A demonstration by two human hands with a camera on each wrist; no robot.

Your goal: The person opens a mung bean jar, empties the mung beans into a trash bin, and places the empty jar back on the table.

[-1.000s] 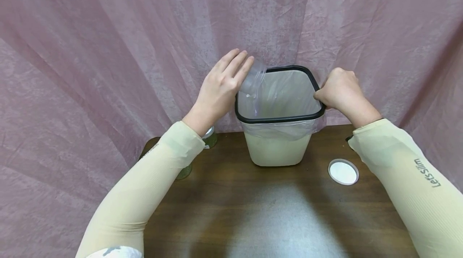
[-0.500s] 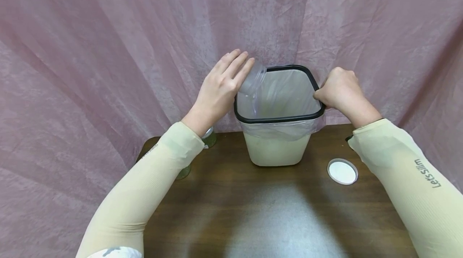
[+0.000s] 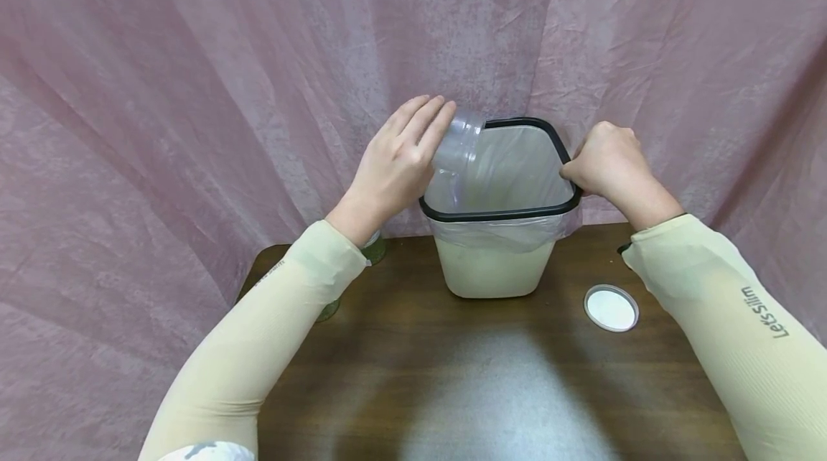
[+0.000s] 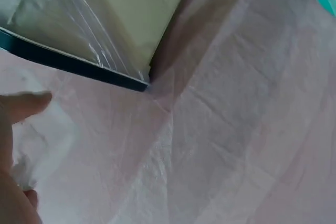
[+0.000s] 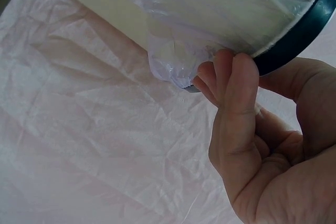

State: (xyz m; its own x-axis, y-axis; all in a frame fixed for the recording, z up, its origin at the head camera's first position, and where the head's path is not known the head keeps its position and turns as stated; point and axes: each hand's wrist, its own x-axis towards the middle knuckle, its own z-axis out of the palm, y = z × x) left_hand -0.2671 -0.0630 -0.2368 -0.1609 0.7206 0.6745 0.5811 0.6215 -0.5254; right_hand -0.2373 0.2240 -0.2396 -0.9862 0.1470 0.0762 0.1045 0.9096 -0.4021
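Stretching out, two arms in pale sleeves [image 3: 711,296] reach across a brown table [image 3: 452,389]. Think of a clock with the bin [image 3: 497,271] in the middle. A round lid [image 3: 611,308] lies at 4 o'clock. Two green jars [image 3: 377,250], partly hidden by one sleeve, sit at 8 and 9. A clear bag [image 3: 507,233] lines the bin. At 10, the left hand [image 3: 395,159] holds a clear cup [image 3: 460,145], tipped over the bin. At 2, the right hand [image 3: 604,166] pinches the black rim [image 3: 504,215] between thumb and fingers. At 12, a pink curtain [image 3: 323,52] hangs behind.
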